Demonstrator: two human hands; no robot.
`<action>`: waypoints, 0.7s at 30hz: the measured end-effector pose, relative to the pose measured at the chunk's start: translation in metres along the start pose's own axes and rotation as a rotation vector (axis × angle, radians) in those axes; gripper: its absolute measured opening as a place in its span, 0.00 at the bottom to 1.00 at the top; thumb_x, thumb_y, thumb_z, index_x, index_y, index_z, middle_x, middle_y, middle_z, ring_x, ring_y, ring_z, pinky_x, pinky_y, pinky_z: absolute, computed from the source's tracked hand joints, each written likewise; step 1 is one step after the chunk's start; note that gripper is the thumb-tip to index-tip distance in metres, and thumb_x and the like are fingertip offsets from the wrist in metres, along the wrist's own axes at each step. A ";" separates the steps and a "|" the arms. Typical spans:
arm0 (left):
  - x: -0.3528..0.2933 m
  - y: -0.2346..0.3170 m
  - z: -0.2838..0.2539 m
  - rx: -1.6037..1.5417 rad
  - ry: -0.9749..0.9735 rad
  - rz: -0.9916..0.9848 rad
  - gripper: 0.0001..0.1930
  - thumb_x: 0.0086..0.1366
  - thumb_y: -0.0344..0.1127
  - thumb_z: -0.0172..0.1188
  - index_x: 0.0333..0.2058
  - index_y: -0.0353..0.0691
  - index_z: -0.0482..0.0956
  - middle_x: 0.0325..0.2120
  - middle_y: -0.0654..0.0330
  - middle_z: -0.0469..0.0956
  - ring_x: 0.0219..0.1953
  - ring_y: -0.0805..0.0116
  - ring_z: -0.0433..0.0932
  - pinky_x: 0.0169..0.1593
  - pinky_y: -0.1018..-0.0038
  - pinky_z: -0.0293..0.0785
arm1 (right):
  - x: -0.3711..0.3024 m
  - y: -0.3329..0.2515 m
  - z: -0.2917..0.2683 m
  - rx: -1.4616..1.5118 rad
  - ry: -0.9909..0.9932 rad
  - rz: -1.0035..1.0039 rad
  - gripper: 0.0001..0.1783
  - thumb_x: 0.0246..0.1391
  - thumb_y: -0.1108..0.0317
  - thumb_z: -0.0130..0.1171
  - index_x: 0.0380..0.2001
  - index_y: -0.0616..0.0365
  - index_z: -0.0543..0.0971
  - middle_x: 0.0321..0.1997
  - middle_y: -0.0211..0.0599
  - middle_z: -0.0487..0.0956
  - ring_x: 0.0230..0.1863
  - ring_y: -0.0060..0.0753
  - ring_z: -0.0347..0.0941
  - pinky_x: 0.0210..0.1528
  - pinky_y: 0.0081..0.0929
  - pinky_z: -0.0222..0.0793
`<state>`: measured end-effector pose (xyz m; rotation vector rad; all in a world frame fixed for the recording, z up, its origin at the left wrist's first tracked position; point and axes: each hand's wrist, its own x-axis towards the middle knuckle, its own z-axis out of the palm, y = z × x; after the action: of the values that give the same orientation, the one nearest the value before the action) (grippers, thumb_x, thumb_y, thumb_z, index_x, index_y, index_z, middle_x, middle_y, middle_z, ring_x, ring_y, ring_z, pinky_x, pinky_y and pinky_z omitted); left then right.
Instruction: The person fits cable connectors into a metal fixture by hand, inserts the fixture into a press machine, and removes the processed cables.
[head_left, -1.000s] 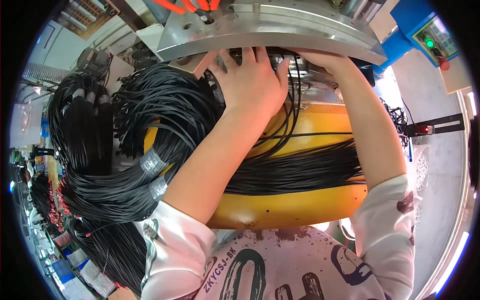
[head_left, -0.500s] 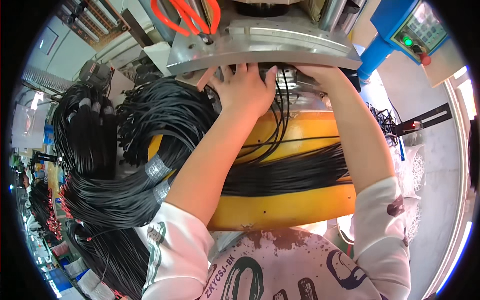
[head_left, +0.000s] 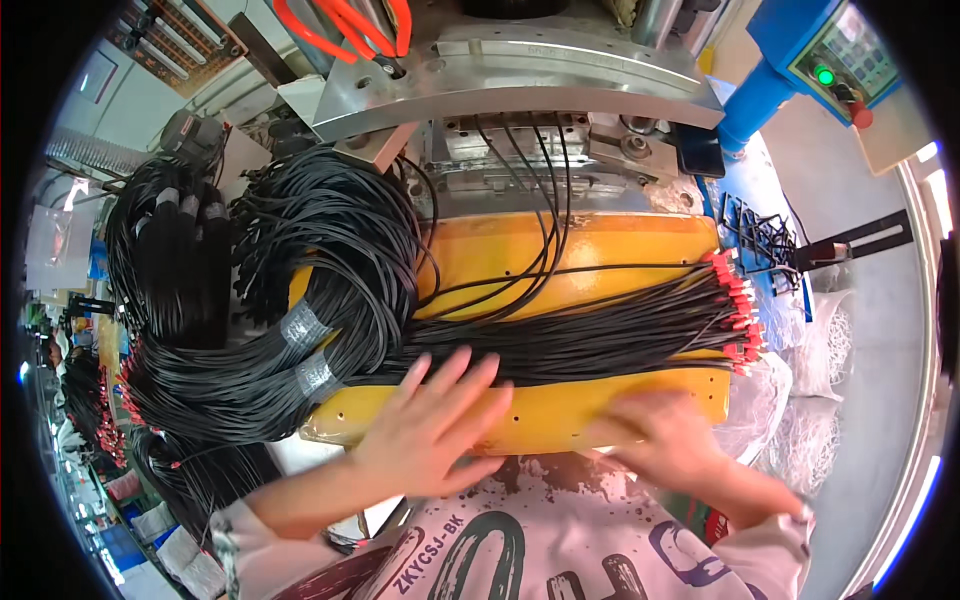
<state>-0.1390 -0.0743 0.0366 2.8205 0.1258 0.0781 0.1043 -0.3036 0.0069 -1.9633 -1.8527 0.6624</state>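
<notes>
My left hand is open, its fingers spread, over the near edge of a yellow work plate and beside the black cables lying there. Nothing shows in its grasp. My right hand, blurred by motion, is above the plate's near right edge, its fingers too smeared to read. Across the plate lies a flat bundle of black cables with red ends on the right. Several single cables run from the plate up into a metal mould beneath a thick steel press plate.
Coiled black cables tied with silvery tape crowd the left. Orange-handled pliers rest on the press plate. A blue control box with a green light stands at the far right, near short black offcuts on a blue surface.
Both hands have come away from the mould, back toward my body over the plate's near edge. The mould, its cables and the red cable ends are now uncovered.
</notes>
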 end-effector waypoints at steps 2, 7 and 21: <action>-0.048 -0.010 0.026 0.010 -0.081 -0.002 0.26 0.62 0.41 0.58 0.61 0.59 0.73 0.66 0.46 0.59 0.71 0.42 0.52 0.68 0.37 0.44 | -0.015 0.019 0.004 -0.295 0.196 -0.009 0.27 0.35 0.62 0.67 0.46 0.44 0.82 0.51 0.38 0.75 0.48 0.45 0.73 0.51 0.44 0.69; -0.079 -0.035 0.051 0.464 0.194 -0.262 0.32 0.59 0.38 0.58 0.63 0.71 0.70 0.69 0.51 0.56 0.71 0.47 0.53 0.69 0.41 0.45 | -0.001 0.019 0.005 -0.563 0.400 0.057 0.22 0.43 0.69 0.60 0.46 0.42 0.83 0.51 0.39 0.76 0.51 0.47 0.72 0.55 0.47 0.67; -0.092 -0.014 0.035 0.419 0.162 -0.233 0.38 0.60 0.36 0.57 0.69 0.59 0.57 0.71 0.50 0.51 0.69 0.50 0.59 0.69 0.51 0.58 | -0.020 -0.002 -0.002 -0.733 0.525 -0.114 0.20 0.61 0.55 0.56 0.56 0.38 0.78 0.55 0.37 0.77 0.51 0.45 0.75 0.50 0.46 0.70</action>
<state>-0.2294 -0.0806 -0.0048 3.1857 0.5669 0.2545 0.1030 -0.3233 0.0119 -2.1085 -1.9707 -0.6156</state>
